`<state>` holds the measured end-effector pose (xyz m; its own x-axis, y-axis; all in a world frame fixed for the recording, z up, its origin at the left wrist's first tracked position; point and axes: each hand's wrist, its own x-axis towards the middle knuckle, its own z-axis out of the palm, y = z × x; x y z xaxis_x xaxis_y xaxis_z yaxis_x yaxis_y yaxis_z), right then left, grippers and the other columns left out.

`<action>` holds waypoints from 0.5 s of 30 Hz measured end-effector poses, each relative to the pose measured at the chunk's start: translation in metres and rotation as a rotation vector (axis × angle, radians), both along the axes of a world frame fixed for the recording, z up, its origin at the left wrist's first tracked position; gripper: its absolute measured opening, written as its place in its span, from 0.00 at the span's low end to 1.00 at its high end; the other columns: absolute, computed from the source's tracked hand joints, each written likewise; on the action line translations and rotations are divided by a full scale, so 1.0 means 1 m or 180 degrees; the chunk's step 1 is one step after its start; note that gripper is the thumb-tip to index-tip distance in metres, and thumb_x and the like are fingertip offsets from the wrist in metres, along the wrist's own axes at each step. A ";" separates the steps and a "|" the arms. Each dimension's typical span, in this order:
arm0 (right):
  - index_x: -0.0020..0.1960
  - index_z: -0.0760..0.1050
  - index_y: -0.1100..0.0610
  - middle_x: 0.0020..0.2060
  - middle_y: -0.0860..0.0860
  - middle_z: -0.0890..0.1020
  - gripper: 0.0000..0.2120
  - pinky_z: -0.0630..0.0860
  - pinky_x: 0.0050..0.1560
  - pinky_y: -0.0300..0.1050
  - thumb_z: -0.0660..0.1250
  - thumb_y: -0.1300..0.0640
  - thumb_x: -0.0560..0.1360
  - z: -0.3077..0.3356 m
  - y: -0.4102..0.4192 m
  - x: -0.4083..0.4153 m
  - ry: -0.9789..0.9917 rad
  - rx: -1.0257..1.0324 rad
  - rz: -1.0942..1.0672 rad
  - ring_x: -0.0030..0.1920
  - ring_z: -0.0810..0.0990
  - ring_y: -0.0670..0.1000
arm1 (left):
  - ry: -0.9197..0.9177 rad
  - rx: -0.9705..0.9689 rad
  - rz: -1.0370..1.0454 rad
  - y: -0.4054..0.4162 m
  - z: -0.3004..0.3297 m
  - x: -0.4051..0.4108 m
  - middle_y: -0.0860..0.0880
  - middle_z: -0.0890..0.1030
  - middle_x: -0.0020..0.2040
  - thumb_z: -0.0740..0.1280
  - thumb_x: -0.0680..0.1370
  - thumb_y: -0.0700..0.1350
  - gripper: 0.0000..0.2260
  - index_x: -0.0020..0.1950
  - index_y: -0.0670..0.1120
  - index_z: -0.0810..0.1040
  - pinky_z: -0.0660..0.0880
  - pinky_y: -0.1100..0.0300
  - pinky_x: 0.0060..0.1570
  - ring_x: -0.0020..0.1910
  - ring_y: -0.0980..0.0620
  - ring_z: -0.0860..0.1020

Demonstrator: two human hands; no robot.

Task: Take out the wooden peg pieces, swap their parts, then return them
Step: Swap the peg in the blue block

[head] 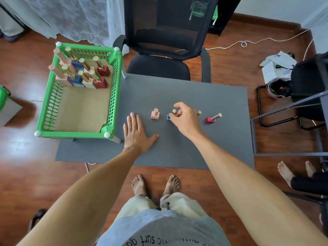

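Worktop (177, 153) is a matt dark grey sheet, smooth, no shine. Basket (74, 134) looks like glossy green plastic w/ perforated walls, white caps on the corners, plain brown cardboard lining the bottom. Pink block (155, 115) reads as painted wood, matt; red block (208, 120) same but w/ a shiny gold metal-looking peg (216, 116). Floor (26, 157) is glossy reddish wood w/ reflections. Chair (170, 32) has a black mesh back and a cloth seat.
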<state>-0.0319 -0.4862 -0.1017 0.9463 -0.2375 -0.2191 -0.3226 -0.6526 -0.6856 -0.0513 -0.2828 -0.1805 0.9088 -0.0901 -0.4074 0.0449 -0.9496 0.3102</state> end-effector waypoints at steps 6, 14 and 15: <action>0.64 0.73 0.50 0.36 0.45 0.80 0.17 0.75 0.44 0.49 0.72 0.52 0.77 -0.014 -0.008 -0.030 -0.0191 0.0081 -0.0299 0.43 0.80 0.52 | -0.0028 0.0007 -0.0011 0.000 0.000 -0.001 0.43 0.37 0.83 0.59 0.73 0.74 0.54 0.83 0.41 0.40 0.39 0.45 0.79 0.81 0.44 0.36; 0.67 0.66 0.54 0.39 0.47 0.79 0.18 0.80 0.45 0.58 0.67 0.60 0.80 -0.050 -0.034 -0.071 -0.0175 0.0389 -0.1207 0.40 0.82 0.56 | -0.0013 0.0050 -0.0015 0.000 0.000 -0.001 0.43 0.38 0.83 0.59 0.73 0.74 0.53 0.83 0.41 0.40 0.39 0.46 0.79 0.82 0.45 0.36; 0.71 0.65 0.53 0.40 0.47 0.80 0.21 0.81 0.47 0.59 0.66 0.60 0.81 -0.052 -0.040 -0.069 -0.0044 0.0467 -0.1208 0.41 0.83 0.58 | -0.0016 0.0049 -0.0013 0.000 0.000 -0.001 0.43 0.38 0.83 0.59 0.73 0.74 0.53 0.83 0.41 0.40 0.40 0.46 0.79 0.82 0.44 0.37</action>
<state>-0.1009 -0.5259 -0.1538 0.8005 -0.5377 -0.2645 -0.5118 -0.3838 -0.7686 -0.0523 -0.2827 -0.1802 0.9105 -0.0875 -0.4042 0.0395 -0.9545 0.2957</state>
